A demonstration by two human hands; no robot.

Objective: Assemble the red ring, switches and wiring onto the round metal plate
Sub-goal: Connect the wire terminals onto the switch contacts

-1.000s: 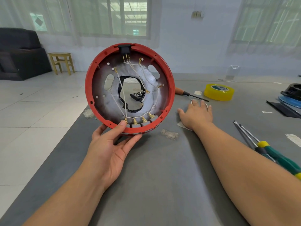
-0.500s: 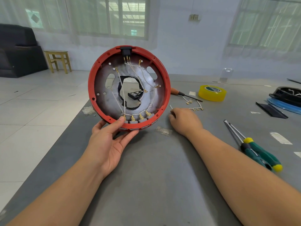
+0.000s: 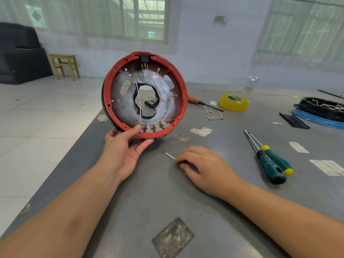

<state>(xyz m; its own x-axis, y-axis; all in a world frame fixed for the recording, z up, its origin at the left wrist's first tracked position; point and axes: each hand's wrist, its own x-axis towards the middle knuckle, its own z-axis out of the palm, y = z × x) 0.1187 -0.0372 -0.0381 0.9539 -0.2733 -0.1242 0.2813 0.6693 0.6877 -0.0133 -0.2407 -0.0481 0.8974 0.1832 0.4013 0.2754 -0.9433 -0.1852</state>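
The left hand point(image 3: 122, 151) holds the red ring point(image 3: 183, 101) upright off the table point(image 3: 186, 211), thumb hooked over the near lower rim and fingers cupped beneath, so the open back faces the camera. Inside it sits the metal plate point(image 3: 119, 108), with four switches point(image 3: 152, 127) in a row along the bottom rim and thin wires point(image 3: 137, 101) running up to the black socket point(image 3: 144, 58) at the top.

The right hand point(image 3: 206, 164) rests on the table, near and to the right of the ring, its fingers curled around a thin wire piece point(image 3: 169, 155) whose free end points up and left, towards the ring's lower edge. The piece lies roughly along the line from this hand to the switches, so the right hand is the one placed to carry it there. Judging by this, the next move is a short lift up and left.
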